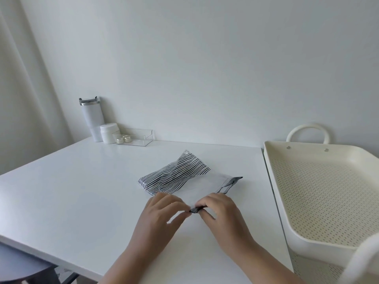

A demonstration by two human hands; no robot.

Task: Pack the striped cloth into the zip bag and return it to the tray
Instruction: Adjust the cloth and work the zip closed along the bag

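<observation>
1. The striped cloth lay inside the translucent zip bag on the white table, bunched at the bag's far-left end; the near-right part of the bag looked flat and unfilled.
2. In the head view, the bag's long axis ran diagonally, from the cloth at far left to the grey zip strip at right. That strip stretched from the bag's far-right corner down to the near corner where both hands met.
3. The left hand pinched the bag's near corner, thumb and forefinger pressed together on the film. The right hand was just beside it, fingers clamped on the dark zip slider.
4. The cloth sat beyond the fingers, up and left, clear of the zip line. I judged the closing pull would run away from the body along the strip, towards the far-right corner, with the left hand anchoring.
5. The cream perforated tray stood well to the right, off the table's edge, nearer the right hand; the bag was not yet in it.
6. A tumbler and jar stood far back, well apart.
</observation>
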